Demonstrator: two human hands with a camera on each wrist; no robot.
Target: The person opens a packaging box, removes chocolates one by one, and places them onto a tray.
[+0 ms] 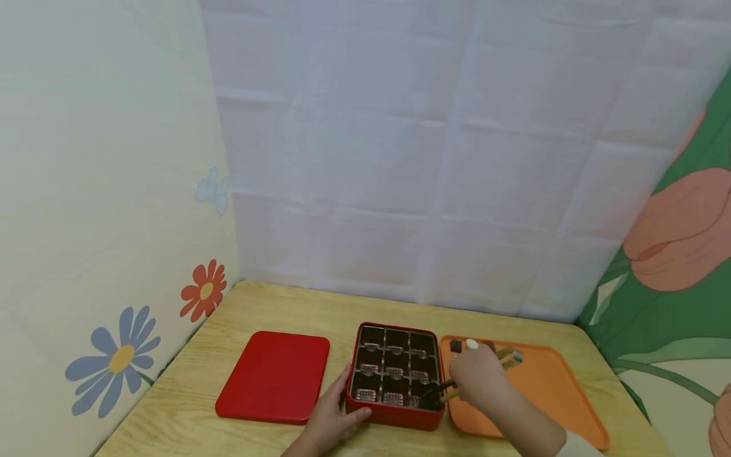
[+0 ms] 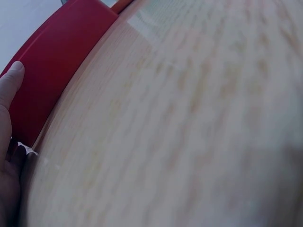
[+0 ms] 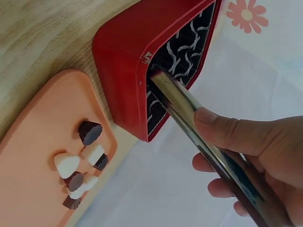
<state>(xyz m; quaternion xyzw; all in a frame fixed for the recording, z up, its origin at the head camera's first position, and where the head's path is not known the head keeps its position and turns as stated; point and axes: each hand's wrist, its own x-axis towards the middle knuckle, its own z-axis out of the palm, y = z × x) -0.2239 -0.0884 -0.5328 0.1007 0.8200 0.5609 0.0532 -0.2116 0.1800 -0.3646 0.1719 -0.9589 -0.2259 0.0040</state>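
Observation:
A red square box (image 1: 394, 417) holds a black divided insert (image 1: 396, 365) with several compartments. At its near left corner, my left hand (image 1: 331, 412) holds the box, thumb against the front wall and fingers along the left side; the left wrist view shows the thumb (image 2: 12, 82) on the red wall. My right hand (image 1: 478, 374) grips metal tongs (image 3: 189, 113), thumb on one side and fingers on the other. The tongs' dark tips reach down into the near right compartment. Whether they pinch anything there is hidden.
Right of the box lies an orange tray (image 1: 548, 387). Dark chocolates (image 3: 90, 132) and white ones (image 3: 66, 164) sit near one end of it. To the left is a flat red lid (image 1: 274, 377). A white cloth backdrop (image 1: 365, 158) hangs behind the wooden table (image 1: 177, 406).

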